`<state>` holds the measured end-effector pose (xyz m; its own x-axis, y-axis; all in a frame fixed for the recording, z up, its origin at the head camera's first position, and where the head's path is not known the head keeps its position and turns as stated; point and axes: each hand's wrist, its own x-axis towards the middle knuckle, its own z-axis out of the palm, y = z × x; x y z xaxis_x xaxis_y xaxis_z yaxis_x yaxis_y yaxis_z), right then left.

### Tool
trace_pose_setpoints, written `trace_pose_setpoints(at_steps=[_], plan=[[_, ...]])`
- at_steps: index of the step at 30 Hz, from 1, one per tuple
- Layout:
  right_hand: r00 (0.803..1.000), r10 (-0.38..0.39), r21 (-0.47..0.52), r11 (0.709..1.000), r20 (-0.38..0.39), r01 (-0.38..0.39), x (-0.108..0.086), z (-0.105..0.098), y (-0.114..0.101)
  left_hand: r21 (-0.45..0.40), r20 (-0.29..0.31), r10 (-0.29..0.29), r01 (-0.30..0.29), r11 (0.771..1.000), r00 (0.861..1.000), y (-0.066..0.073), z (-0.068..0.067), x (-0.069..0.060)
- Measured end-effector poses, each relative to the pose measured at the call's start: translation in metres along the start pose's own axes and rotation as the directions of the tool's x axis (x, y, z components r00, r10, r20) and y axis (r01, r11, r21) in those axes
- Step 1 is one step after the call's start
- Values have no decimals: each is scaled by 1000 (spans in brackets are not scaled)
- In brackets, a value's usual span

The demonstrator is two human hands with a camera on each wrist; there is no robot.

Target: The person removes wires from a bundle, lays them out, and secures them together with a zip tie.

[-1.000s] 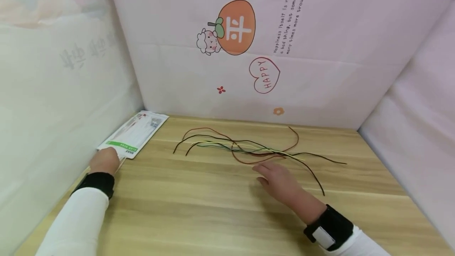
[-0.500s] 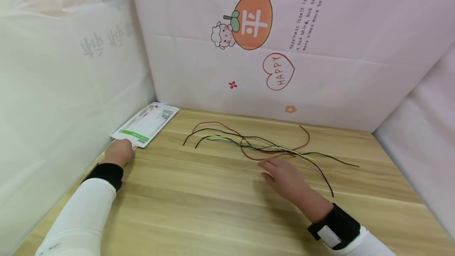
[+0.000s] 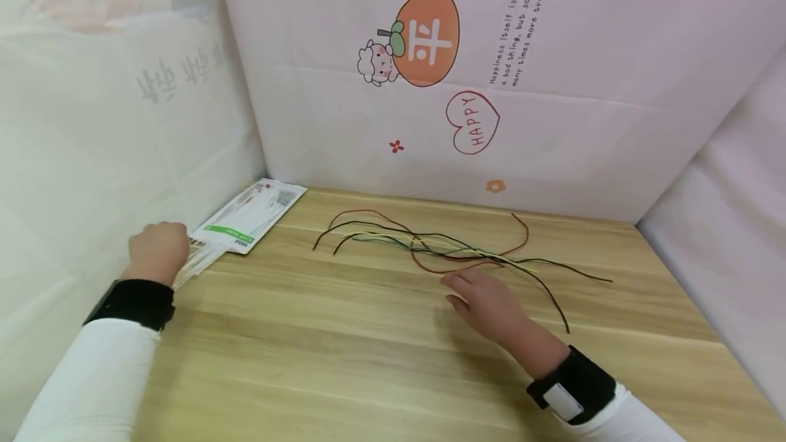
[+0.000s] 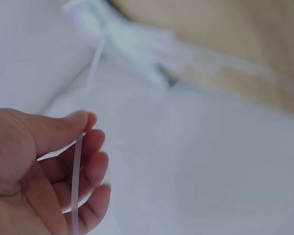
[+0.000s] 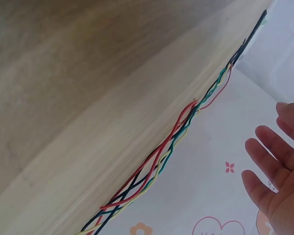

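Note:
Between thumb and index finger, my left hand (image 3: 158,251) pinches a thin white cable tie (image 4: 76,176); its other fingers curl loosely beside it. The tie's far end runs up toward the blurred package in the left wrist view. That flat white package (image 3: 248,213) with a green band lies by the left wall, more pale ties (image 3: 205,258) sticking out of its near end. My right hand (image 3: 488,305) hovers with relaxed fingers just in front of the loose wires (image 5: 172,142), holding nothing. Red, black, yellow and green strands cross each other in that bundle.
White cloth walls rise at the left (image 3: 153,155), back (image 3: 331,135) and right (image 3: 731,203) of the wooden tabletop (image 3: 344,346). The back wall carries printed fruit, flowers and lettering.
My left hand has drawn back and left from the package's near end, and pale ties now stick out of it. The right hand stays nearly still; the head view shifts slightly.

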<state>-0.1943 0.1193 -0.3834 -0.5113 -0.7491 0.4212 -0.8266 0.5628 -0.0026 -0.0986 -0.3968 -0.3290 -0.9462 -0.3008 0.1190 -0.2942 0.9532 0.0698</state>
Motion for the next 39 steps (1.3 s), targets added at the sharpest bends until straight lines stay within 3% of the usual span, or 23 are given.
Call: trace_pose_setpoints(at_steps=[4, 9, 12, 14, 18, 23, 26, 28, 31, 34, 37, 39], plan=[[1000, 13, -3, 1000, 14, -13, 0, -3, -2, 95, -120, 20, -8, 995, 993, 5, -28, -6], [1000, 25, -2, 1000, 1, -25, -2, -6, -4, 102, -252, 47, -22, 995, 966, 19, -57, -8], [999, 31, 5, 1000, -12, -31, -6, -6, -3, 13, -327, 111, -113, 994, 938, 39, -54, -1], [999, 39, 12, 999, -19, -39, -8, -6, -3, -86, -345, 173, -214, 973, 923, 60, -47, 4], [997, 76, 35, 996, -15, -76, -8, -10, -2, -252, -371, 327, -433, 865, 869, 114, -22, 12], [986, 165, 117, 979, 13, -165, -1, -19, -4, -324, -457, 502, -663, 675, 735, 184, 14, 8], [977, 213, 199, 956, 31, -214, 1, -24, -4, -363, -472, 584, -749, 554, 660, 226, 32, 1], [972, 233, 266, 936, 29, -232, -2, -27, -2, -400, -455, 640, -785, 474, 619, 251, 44, -4], [976, 216, 316, 929, -34, -194, -10, -29, 0, -470, -400, 710, -795, 383, 579, 283, 56, -12], [979, 141, 302, 949, -146, -92, -22, -32, 3, -504, -335, 770, -794, 341, 543, 305, 66, -20], [970, 59, 254, 967, -234, 2, -34, -36, 7, -502, -256, 813, -791, 351, 523, 319, 73, -23], [966, 37, 235, 972, -255, 25, -41, -40, 9, -501, -199, 818, -774, 389, 540, 326, 76, -20]])
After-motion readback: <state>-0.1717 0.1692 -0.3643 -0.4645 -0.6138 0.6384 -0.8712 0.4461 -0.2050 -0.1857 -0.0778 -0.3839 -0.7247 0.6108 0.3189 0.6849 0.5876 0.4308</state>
